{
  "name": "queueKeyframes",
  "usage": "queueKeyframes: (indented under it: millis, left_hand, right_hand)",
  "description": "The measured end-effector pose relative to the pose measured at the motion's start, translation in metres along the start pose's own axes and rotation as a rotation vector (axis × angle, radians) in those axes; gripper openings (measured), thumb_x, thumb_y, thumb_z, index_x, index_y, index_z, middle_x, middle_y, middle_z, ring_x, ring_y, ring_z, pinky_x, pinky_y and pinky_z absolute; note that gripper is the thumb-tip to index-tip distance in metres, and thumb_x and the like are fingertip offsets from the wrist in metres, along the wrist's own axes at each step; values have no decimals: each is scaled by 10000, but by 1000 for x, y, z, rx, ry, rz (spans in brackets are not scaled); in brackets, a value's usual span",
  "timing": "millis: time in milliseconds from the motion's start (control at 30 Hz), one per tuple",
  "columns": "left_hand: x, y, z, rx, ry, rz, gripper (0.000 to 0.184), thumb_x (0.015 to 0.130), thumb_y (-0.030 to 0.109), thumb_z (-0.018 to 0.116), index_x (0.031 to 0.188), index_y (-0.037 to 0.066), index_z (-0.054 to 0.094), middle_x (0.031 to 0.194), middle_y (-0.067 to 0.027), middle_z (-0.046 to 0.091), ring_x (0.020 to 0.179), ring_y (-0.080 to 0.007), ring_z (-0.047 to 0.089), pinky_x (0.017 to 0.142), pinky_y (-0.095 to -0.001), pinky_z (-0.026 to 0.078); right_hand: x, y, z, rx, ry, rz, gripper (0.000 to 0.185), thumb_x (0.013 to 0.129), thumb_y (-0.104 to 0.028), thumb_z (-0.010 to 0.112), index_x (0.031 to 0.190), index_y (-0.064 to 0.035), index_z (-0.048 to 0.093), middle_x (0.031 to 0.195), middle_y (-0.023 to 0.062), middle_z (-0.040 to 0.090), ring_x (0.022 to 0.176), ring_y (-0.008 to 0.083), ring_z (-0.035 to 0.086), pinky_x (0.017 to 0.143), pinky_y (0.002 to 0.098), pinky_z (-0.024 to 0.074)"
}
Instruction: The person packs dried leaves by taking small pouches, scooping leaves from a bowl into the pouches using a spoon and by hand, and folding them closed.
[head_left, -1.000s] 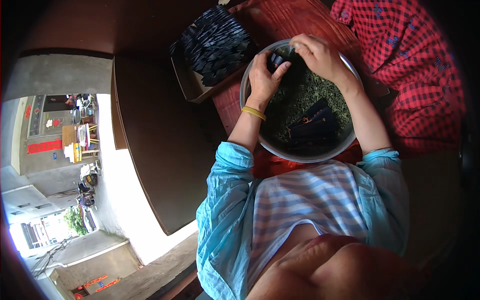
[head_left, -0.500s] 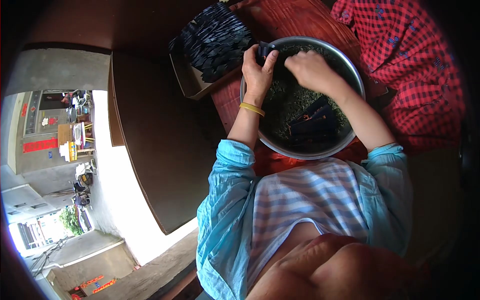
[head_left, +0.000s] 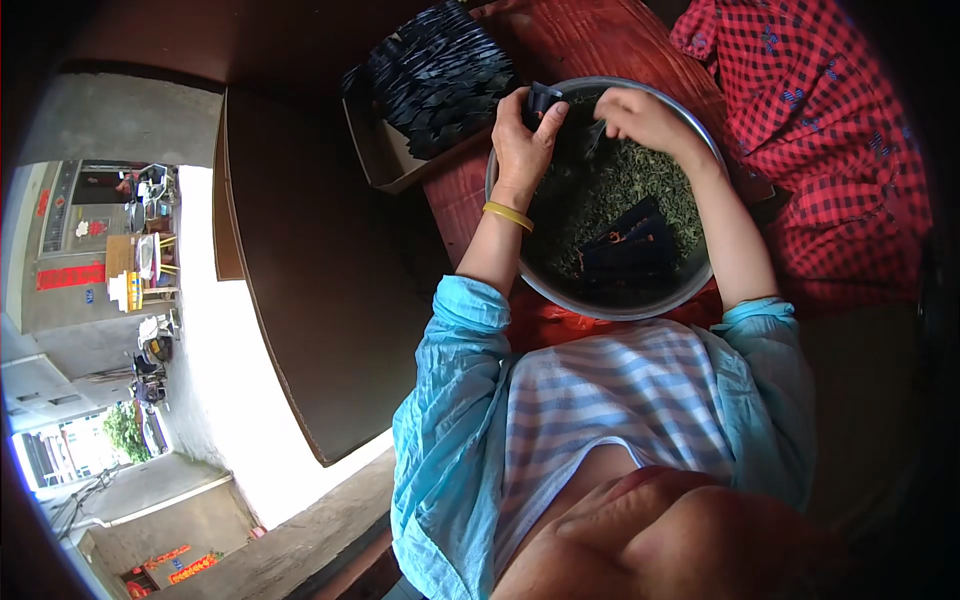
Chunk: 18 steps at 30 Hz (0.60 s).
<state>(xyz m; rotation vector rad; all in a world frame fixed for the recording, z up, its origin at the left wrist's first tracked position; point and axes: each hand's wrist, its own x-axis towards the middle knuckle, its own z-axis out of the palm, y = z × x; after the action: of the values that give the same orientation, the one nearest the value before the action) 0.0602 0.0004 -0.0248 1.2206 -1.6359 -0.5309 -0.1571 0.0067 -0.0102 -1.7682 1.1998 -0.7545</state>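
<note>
A round metal basin [head_left: 716, 165] holds loose dried green leaves [head_left: 640, 172]. Several flat dark packets [head_left: 630, 250] with small orange marks lie on the leaves on the near side. At the basin's far left rim, my left hand [head_left: 522, 145] pinches a small dark packet [head_left: 543, 97], its top gaping upward, between thumb and fingers. My right hand [head_left: 640, 115] is over the far right part of the leaves, fingers curled around a thin silvery utensil [head_left: 597, 137] that looks like a spoon. Its tip is blurred and points toward the left hand.
A cardboard box [head_left: 390, 180] heaped with dark packets [head_left: 445, 80] stands left of the basin on a reddish wooden table [head_left: 600, 40]. Red-and-black checked cloth [head_left: 810, 150] lies to the right. A large brown board [head_left: 320, 280] stands at left, beside an open street.
My right hand has lifted and shifted right, away from the left hand, and the silvery utensil now shows. My left hand keeps the packet, its opening now more visible.
</note>
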Motion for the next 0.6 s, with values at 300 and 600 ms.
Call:
queueKeyframes:
  millis: [300,600]
  left_hand:
    - [-4,8,-1,25,-147,8,618,774,400,792,1157,-33,576,1016,-182,631,919,-308,634,824,-376,506]
    - [-4,7,0,28,-222,43,604,757,374,801,1145,-30,576,1051,-200,615,960,-359,616,841,-399,495]
  right_hand:
    - [2,14,-23,143,454,-188,224,972,-225,538,1013,-42,660,768,22,655,716,92,618,647,243,497]
    - [-12,-32,12,-92,389,-511,150,948,-147,595,1028,-27,636,874,88,686,840,206,684,714,311,536]
